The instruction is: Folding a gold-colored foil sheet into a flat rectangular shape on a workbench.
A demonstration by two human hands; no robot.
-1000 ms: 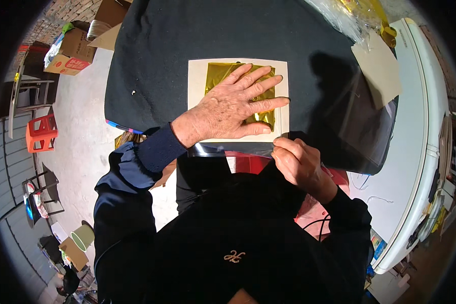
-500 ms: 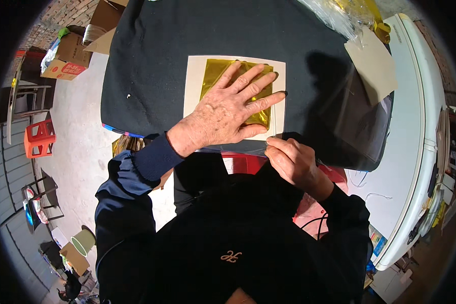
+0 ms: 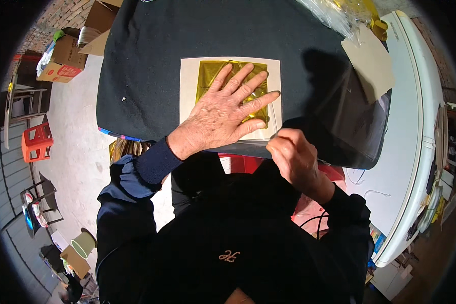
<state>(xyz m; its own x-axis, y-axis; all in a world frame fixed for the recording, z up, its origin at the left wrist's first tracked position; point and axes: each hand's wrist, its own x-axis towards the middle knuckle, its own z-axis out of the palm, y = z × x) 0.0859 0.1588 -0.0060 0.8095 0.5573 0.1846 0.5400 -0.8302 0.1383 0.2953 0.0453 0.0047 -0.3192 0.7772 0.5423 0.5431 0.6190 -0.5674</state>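
Note:
My left hand (image 3: 215, 111) lies flat with fingers spread, pressing on a shiny gold plastic film (image 3: 205, 76). Under the film is a cream square card (image 3: 187, 93), resting on a black cloth (image 3: 142, 86) over the table. Past the card's near edge shows a strip of clear plastic film (image 3: 251, 145). My right hand (image 3: 298, 157) is closed in a pinch at the card's near right corner, on what looks like the edge of that clear film. The fingertips partly hide the pinched spot.
Clear plastic (image 3: 357, 124) and a beige card piece (image 3: 370, 68) lie at the table's right. A crumpled plastic bag (image 3: 334, 17) sits at the far right. Beside the table stands a long white appliance (image 3: 403, 152). A red stool (image 3: 37, 143) and cardboard box (image 3: 68, 57) are left.
My right hand has shifted slightly right and turned at the card's near corner, still pinching. My left hand stays spread on the gold film; the whole view has shifted a little.

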